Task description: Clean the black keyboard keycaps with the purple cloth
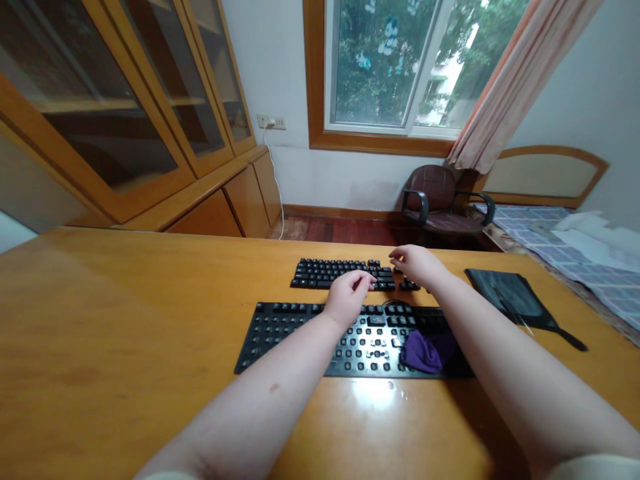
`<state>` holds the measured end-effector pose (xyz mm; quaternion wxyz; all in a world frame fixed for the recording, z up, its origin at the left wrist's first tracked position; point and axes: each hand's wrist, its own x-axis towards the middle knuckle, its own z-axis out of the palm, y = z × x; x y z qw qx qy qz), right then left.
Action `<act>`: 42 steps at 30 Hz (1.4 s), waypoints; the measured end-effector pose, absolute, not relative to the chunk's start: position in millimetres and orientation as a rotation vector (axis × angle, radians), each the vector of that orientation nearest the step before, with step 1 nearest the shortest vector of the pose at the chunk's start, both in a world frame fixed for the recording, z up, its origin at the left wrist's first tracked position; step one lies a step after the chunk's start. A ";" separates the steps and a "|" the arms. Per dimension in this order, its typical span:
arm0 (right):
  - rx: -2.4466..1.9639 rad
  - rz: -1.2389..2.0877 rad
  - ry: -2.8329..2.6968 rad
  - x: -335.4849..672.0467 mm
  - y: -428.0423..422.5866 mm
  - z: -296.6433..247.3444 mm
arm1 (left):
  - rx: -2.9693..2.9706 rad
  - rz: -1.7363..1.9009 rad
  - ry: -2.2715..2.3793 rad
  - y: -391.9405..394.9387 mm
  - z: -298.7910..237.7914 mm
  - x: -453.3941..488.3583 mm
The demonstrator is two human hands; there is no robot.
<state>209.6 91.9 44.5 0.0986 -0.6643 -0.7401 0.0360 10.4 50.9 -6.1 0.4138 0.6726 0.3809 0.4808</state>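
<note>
A black keyboard (300, 320) lies across the desk with most of its keycaps off, bare switches showing. Behind it, loose black keycaps (320, 273) stand in rows like a keyboard layout. My left hand (347, 297) is over the keyboard's back edge, thumb and fingers pinched together beside the rows; anything between them is too small to make out. Farther right, my right hand (415, 263) bends down at the right end of the keycaps, its fingers curled together, their hold hidden. A crumpled purple cloth (424, 352) rests on the keyboard's right part, near my right forearm.
A flat black pouch (515, 292) with a strap lies on the desk's right side, a thin metal tool (523, 323) on it. Beyond the wooden desk (150, 320) are a brown armchair (433, 193), a bed (540, 227), and a glass-door cabinet (200, 160).
</note>
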 end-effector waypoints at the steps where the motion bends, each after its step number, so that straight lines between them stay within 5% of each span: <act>1: -1.972 0.144 -2.183 207.9 103.8 40.1 | 1.689 1.212 0.955 50.8 -6.0 10.3; 15: -2.069 0.306 -2.195 198.7 158.7 5.7 | 1.687 1.213 0.957 51.5 -6.4 10.1; 24: -1.937 0.310 -2.008 188.5 132.5 32.5 | 1.700 1.257 0.945 51.8 -8.7 10.8; 33: -1.336 1.083 -1.387 165.9 31.8 43.6 | 1.842 1.287 0.807 47.9 -2.0 12.7; 38: -1.389 0.919 -1.308 163.0 -3.1 34.7 | 1.987 1.173 0.697 45.3 1.8 12.4; 42: -1.790 0.387 -1.802 175.8 -24.6 41.6 | 2.012 1.107 0.722 43.7 2.4 12.2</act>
